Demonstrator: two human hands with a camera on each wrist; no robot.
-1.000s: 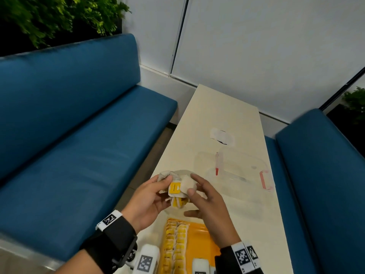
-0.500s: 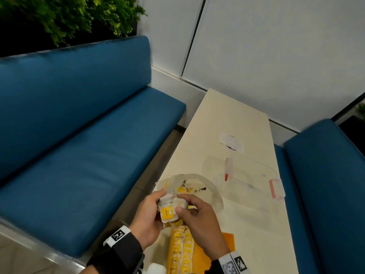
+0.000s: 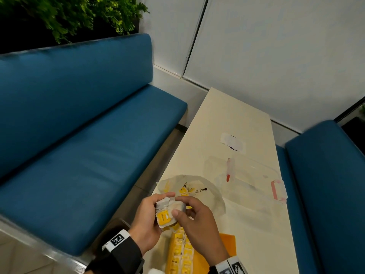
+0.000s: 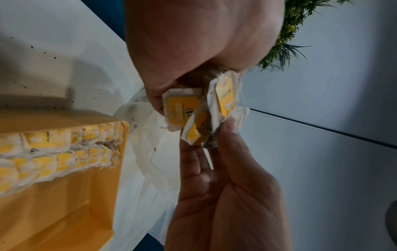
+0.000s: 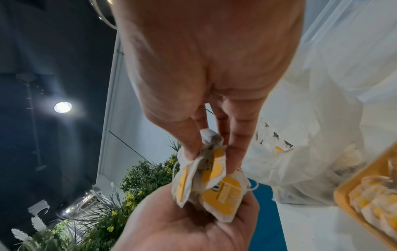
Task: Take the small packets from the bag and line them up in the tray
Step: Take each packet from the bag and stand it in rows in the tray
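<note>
Tea-bag packets [image 3: 166,215], a small clump of maybe three, sit pinched between both hands just above the near end of the table [image 3: 254,224], so my read is we're at the sorting-out step: a bunch is out of the bag and needs splitting into singles before any of them go down. Nearest to the camera is the yellow tray [image 3: 227,246], already carrying two neat rows of packets [image 3: 180,252] along its left side, with bare yellow floor to the right of them, so I'd guess the job is well underway but nowhere near done. Left hand [image 3: 147,220] is palm-up-ish under the clump, fingers curled round it with the thumb over the top. Right hand [image 3: 194,220] comes in from the other side, thumb and forefinger nipping the top edge of one packet, other fingers loosely folded. Wrist views show the packets fanned out and a bit crumpled, with thin strings trailing, so the next move probably calls for peeling one free without dragging its neighbours along by the string, then carrying it down to the tray. Just past the hands lies the clear plastic bag [image 3: 207,192], mouth open, with a few more yellow packets showing inside. Further along there's a clear lidded container [image 3: 254,175] with pink clips, then a white paper scrap [image 3: 233,142].
</note>
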